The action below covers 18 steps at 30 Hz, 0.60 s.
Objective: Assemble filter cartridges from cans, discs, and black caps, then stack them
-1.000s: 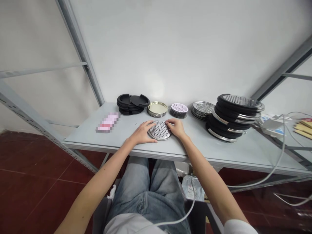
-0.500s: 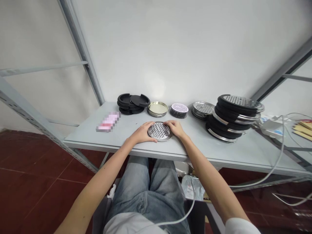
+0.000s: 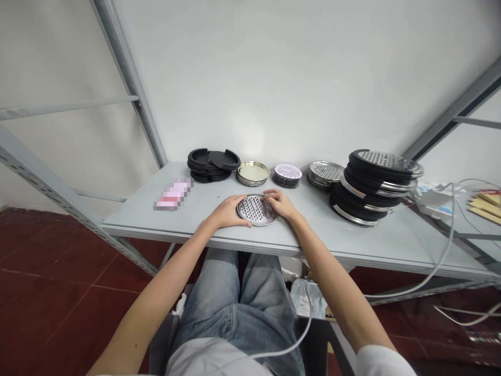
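Note:
A round metal grater plate (image 3: pixel 256 210) with a raised rim and rows of holes lies on the grey table near its front edge. Around its left rim my left hand (image 3: pixel 230 211) is closed, thumb at the near side and fingers at the far side. My right hand (image 3: pixel 281 202) is at the upper right rim, its fingers bent and their tips on the plate. Just behind stand a short stack of gold-coloured round lids (image 3: pixel 252 171) and a black round piece with a pale purple grid top (image 3: pixel 287 175).
Black rings (image 3: pixel 213 169) are stacked at the back left, beside a blurred pink item (image 3: pixel 174 193). Metal grater plates (image 3: pixel 325 172) are piled at the back right. A taller stack of black rings with metal plates (image 3: pixel 371 190) leans further right. A white cable (image 3: pixel 446 256) hangs over the table's front edge.
My right hand's fingers have lifted and shifted slightly on the plate's upper right rim. My left hand keeps its hold, and the plate stays in place.

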Each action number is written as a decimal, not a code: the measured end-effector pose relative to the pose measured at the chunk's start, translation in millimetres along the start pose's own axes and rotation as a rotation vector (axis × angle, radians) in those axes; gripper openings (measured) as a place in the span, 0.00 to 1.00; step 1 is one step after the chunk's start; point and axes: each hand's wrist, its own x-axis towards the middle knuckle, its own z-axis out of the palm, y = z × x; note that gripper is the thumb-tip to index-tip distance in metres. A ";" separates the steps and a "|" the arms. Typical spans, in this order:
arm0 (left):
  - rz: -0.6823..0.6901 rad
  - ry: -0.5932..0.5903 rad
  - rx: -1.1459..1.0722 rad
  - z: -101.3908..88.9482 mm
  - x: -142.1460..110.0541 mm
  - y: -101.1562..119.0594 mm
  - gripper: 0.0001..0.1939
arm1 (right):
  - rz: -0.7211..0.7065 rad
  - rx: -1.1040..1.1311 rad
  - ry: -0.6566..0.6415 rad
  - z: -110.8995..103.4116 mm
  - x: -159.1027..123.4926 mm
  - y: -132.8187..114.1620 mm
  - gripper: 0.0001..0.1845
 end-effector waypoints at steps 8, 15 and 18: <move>-0.023 -0.005 0.047 -0.9 1.3 4.7 0.53 | 0.095 -0.071 0.075 -3.2 -4.4 2.3 0.15; -0.037 -0.019 0.049 -2.2 0.8 6.5 0.51 | 0.142 -0.056 0.083 -6.4 -5.7 2.2 0.14; -0.042 -0.028 0.060 -2.4 0.7 7.4 0.50 | 0.140 -0.059 0.087 -7.5 -5.5 3.4 0.14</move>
